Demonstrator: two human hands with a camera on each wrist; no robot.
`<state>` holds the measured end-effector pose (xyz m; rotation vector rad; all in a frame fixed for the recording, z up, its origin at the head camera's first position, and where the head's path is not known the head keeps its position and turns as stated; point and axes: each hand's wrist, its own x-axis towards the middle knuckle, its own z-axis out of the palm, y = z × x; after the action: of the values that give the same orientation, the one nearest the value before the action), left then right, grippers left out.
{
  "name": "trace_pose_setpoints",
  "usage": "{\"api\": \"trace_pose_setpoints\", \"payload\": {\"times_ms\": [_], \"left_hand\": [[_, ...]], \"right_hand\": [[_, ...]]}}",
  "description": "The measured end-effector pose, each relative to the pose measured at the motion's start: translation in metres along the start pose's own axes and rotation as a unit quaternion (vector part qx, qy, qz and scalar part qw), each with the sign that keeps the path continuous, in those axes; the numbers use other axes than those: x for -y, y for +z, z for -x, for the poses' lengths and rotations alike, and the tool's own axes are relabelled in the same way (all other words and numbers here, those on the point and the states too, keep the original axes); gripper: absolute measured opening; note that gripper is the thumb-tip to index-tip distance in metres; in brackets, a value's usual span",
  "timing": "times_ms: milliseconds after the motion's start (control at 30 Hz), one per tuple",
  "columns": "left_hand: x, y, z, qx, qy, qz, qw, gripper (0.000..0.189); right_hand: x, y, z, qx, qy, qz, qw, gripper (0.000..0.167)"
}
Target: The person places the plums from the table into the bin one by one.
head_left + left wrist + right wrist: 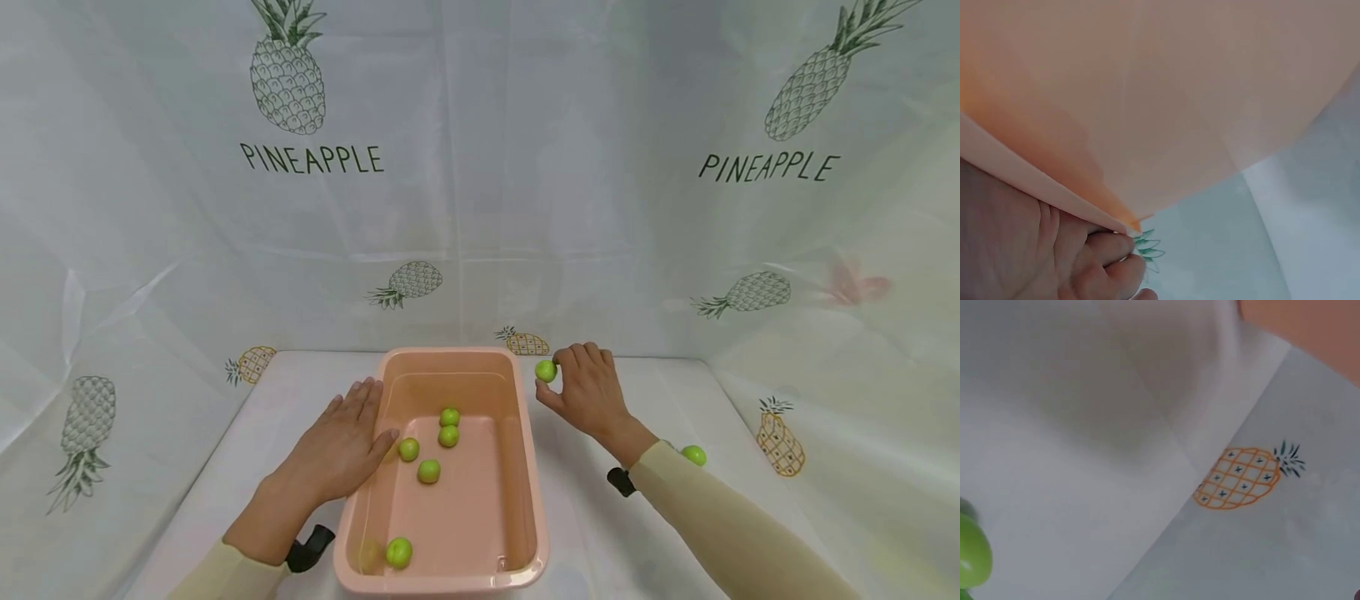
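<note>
Your right hand (588, 392) pinches a green ball (545, 371) toward the far edge of the tabletop (663, 383), just right of the pink tub (442, 582). Your left hand (333, 450) rests, fingers straight, on the tub's left edge. Five balls (428, 472) lie inside; another ball (696, 454) sits toward the tabletop's right edge.

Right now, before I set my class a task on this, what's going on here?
A person's right hand pinches a small green fruit just outside the pink tub, beyond its right rim. The left hand rests along the left rim. Five similar fruits lie inside, and another fruit sits on the table, partly hidden behind the right sleeve.
</note>
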<state>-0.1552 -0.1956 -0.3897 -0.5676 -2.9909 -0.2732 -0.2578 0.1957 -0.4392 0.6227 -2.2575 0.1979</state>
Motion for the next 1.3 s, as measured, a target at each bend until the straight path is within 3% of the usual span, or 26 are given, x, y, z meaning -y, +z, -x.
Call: {"api": "trace_pose_setpoints", "payload": {"times_ms": [300, 833, 1000, 1300], "left_hand": [[-0.001, -0.002, 0.0, 0.001, 0.0, -0.01, 0.9999, 0.075], [0.001, 0.0, -0.001, 0.012, 0.001, 0.006, 0.9999, 0.075], [0.001, -0.001, -0.001, 0.015, 0.0, 0.01, 0.9998, 0.075], [0.0, -0.001, -0.001, 0.008, -0.004, 0.015, 0.9998, 0.075]], "right_hand": [[0.022, -0.015, -0.02, 0.011, 0.009, -0.038, 0.9992, 0.038], [0.088, -0.022, -0.053, 0.063, -0.016, -0.081, 0.9946, 0.033], [0.104, -0.02, -0.054, 0.094, -0.022, -0.097, 0.9906, 0.034], [0.119, -0.018, -0.05, 0.167, -0.069, -0.102, 0.9782, 0.031]]}}
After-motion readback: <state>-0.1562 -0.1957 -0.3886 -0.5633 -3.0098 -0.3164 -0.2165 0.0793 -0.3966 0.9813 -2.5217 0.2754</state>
